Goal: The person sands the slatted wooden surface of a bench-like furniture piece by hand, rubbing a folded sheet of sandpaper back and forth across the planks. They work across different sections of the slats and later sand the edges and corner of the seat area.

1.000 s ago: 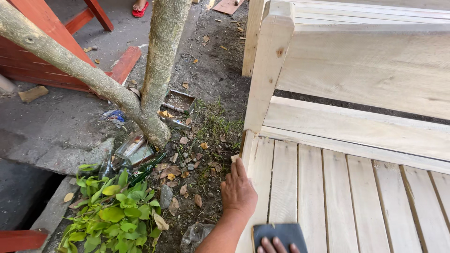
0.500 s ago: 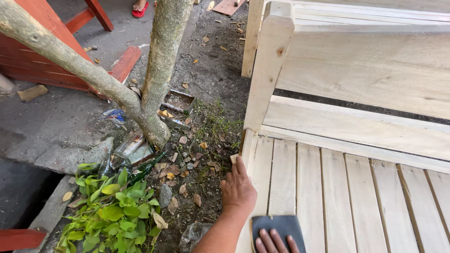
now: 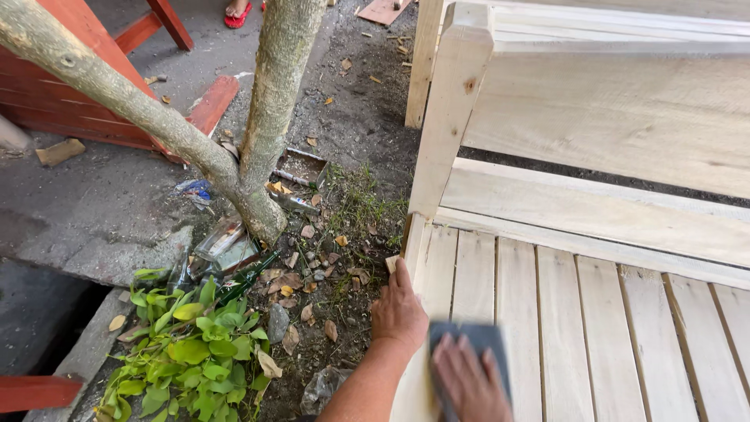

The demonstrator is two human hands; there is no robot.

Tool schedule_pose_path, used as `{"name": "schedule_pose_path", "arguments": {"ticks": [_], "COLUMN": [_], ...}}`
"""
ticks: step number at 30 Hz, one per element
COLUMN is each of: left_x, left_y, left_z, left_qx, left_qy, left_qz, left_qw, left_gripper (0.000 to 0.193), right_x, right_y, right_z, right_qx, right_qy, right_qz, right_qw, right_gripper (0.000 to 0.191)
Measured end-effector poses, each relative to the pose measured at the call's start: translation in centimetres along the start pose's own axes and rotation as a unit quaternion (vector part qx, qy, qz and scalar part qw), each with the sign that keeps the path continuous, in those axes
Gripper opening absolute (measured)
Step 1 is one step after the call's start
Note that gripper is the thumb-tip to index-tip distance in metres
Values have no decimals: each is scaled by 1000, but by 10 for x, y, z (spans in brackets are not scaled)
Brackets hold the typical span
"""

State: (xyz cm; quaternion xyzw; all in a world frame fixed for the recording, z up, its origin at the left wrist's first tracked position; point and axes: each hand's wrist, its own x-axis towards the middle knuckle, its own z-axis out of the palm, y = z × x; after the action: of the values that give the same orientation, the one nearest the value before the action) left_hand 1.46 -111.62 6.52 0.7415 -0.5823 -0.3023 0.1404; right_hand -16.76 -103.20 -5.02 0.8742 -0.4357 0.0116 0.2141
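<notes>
Outdoor yard used as a woodworking spot, prob. beside a home or small workshop. Signs: a big unfinished pale-wood slatted bench [image 3: 594, 234] w/ raw, unpainted boards stands right on bare dirt ground [image 3: 367, 133] strewn w/ dry leaves and wood scraps. A grey forked tree trunk [image 3: 266, 133] grows next to it, a green leafy plant [image 3: 191, 352] at its foot, plus empty glass bottles [image 3: 226, 250] and litter. Red-painted wooden furniture [image 3: 94, 78] sits on a grey concrete slab [image 3: 101, 203] nearby. Someone's red sandal [image 3: 238, 12] at top edge.
</notes>
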Motion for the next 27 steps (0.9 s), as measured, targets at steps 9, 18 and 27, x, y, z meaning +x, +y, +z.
{"name": "schedule_pose_path", "arguments": {"ticks": [9,18,27], "left_x": [-1,4,1], "left_y": [0,-5,-2], "left_z": [-2,5,7], "left_qx": [-14,-46,12], "left_qy": [-14,12,30], "left_qz": [-4,-4,-5], "left_qw": [1000,999,999], "left_gripper": [79,75,66], "right_x": [45,-14,80], "right_y": [62,-7,55], "right_z": [-4,-12,-17], "right_qx": [166,91,135], "right_qy": [8,142,1], "right_qz": [60,22,67], "right_qw": [984,985,989], "right_gripper": [74,69,68]}}
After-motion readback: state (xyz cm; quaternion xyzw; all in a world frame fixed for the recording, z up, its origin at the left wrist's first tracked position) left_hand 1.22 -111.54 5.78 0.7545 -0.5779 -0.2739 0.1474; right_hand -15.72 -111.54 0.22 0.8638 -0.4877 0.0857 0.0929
